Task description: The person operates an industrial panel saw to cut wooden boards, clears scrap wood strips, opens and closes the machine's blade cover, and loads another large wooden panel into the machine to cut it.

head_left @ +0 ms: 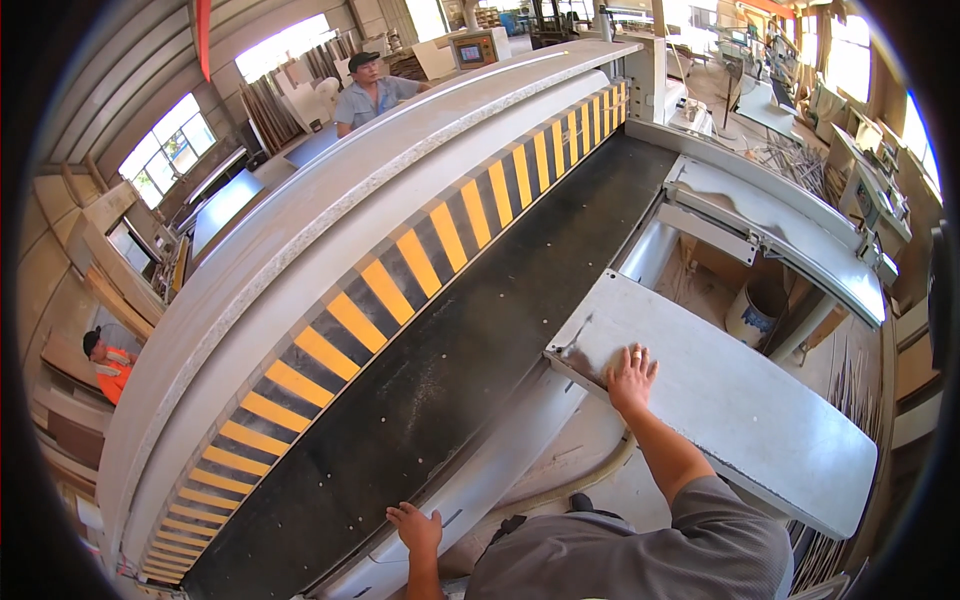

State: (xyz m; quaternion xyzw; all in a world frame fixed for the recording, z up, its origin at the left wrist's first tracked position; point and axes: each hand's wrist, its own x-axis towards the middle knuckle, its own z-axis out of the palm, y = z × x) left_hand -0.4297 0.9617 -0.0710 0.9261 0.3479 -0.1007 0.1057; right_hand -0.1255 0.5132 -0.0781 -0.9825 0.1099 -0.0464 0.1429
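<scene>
My right hand [630,380] lies flat, fingers spread, on the near corner of a grey metal side table [735,390]; a ring shows on one finger. My left hand [415,528] rests at the near edge of the machine's long black bed [450,360], fingers apart and nothing in them. Behind the bed runs a long machine beam with a yellow-and-black striped guard [420,262]. A long pale board [390,150] with a rough edge lies along the top of the beam. Small pale dots are scattered over the bed.
A second metal side table [770,215] stands farther right. Between the two tables, a bucket [755,312] sits on the floor. Beyond the beam is a person in a cap [370,95], near a control panel [474,50]. Another person in orange [112,365] is at far left.
</scene>
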